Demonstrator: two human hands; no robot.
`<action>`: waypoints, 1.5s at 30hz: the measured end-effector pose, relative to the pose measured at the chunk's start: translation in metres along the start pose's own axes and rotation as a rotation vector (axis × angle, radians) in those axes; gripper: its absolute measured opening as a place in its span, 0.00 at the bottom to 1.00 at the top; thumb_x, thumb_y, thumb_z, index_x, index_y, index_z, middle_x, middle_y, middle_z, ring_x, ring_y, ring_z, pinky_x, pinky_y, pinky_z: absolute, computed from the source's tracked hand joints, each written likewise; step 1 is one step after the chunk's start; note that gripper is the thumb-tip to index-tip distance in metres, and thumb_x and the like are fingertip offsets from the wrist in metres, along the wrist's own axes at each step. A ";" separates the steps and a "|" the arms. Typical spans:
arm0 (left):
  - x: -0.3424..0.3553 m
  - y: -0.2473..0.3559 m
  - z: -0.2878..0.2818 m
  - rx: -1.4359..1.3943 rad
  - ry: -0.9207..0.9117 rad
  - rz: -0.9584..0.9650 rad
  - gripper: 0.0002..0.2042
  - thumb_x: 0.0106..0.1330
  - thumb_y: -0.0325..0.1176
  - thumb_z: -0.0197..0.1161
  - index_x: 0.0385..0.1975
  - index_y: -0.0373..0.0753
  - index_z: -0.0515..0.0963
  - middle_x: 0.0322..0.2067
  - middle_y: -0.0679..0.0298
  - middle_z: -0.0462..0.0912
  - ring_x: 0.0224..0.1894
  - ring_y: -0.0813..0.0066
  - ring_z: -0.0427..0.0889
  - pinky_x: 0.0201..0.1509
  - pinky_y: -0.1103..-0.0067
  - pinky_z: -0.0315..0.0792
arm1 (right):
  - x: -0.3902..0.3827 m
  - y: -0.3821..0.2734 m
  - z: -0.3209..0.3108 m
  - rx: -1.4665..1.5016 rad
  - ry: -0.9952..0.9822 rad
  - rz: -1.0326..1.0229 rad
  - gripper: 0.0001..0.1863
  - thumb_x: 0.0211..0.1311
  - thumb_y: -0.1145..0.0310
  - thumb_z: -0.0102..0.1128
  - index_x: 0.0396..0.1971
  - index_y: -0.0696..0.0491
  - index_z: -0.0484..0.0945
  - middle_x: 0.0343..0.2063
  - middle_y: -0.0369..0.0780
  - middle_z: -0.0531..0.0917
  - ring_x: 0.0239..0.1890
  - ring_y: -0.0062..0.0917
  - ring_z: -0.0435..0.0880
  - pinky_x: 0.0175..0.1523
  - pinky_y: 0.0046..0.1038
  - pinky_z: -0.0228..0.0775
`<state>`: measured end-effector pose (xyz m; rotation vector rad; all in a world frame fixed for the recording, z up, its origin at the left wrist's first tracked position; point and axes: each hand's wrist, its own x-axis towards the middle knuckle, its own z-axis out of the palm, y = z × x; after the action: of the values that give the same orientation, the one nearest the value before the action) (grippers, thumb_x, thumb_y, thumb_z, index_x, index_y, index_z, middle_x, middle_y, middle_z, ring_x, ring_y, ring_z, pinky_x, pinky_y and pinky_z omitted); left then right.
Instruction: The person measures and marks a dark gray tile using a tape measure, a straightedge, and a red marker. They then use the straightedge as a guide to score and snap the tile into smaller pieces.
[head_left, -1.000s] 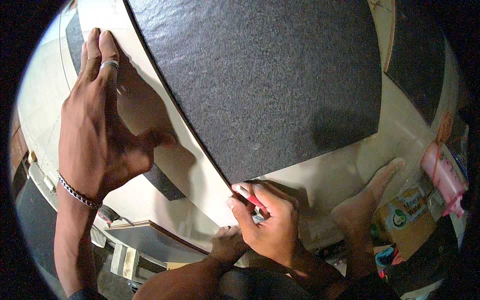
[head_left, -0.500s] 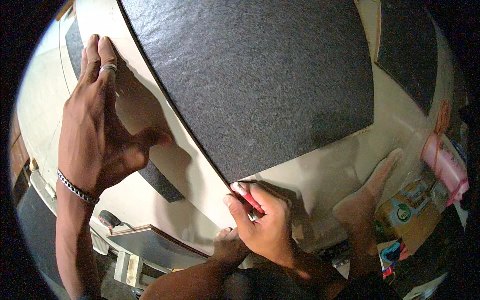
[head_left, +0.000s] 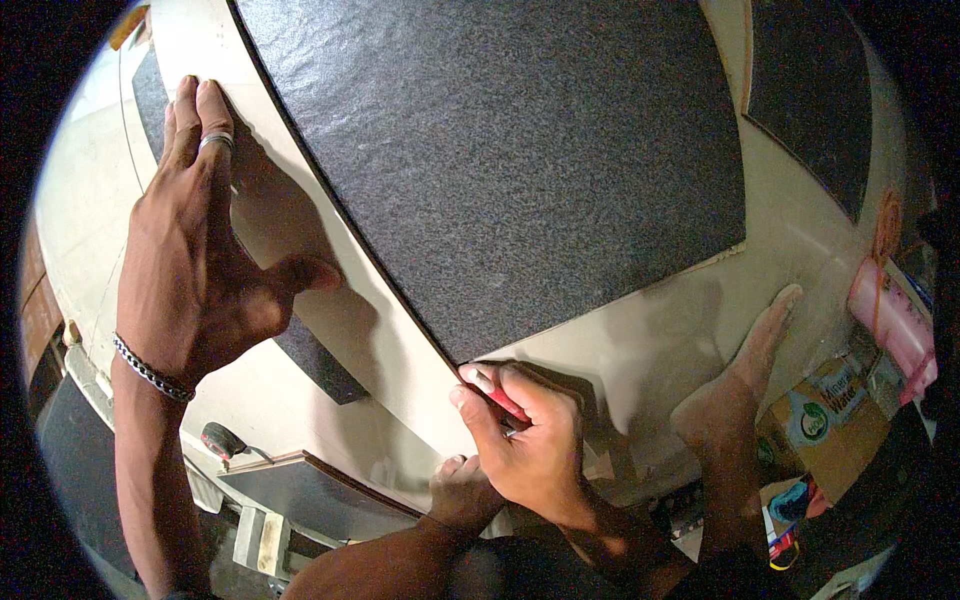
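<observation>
We see the right hand (head_left: 530, 435) pinching a slim red tool (head_left: 510, 403) at the near corner of a dark speckled panel (head_left: 520, 180) lying on a pale board (head_left: 425, 415); the left hand (head_left: 205, 250) spreads empty beside it. Unbraced, the panel could, we judge, slip if nudged, throwing the tool off line.

Your dark panel (head_left: 520, 180) looks grainy, faintly glossy — the pale surface (head_left: 790, 200) beneath, smooth. At the panel's near corner, your red pen (head_left: 510, 402) seems plastic. Left of the panel, your bracelet (head_left: 148, 372) is shiny metal; right of it, a matt cardboard box (head_left: 852, 458).
</observation>
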<state>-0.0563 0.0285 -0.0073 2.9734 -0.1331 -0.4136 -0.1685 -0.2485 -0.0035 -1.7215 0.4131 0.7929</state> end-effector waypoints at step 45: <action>-0.139 0.101 0.014 -1.314 -0.403 -1.050 0.11 0.64 0.23 0.71 0.36 0.32 0.73 0.26 0.60 0.85 0.28 0.78 0.83 0.32 0.81 0.74 | -0.018 0.002 -0.007 -0.023 -0.117 0.017 0.13 0.67 0.68 0.69 0.45 0.60 0.84 0.32 0.48 0.88 0.33 0.30 0.90 0.38 0.28 0.78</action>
<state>-0.2001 -0.0583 0.0309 1.4164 1.1743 -0.7624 -0.1802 -0.2583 0.0084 -1.6847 0.3409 0.9091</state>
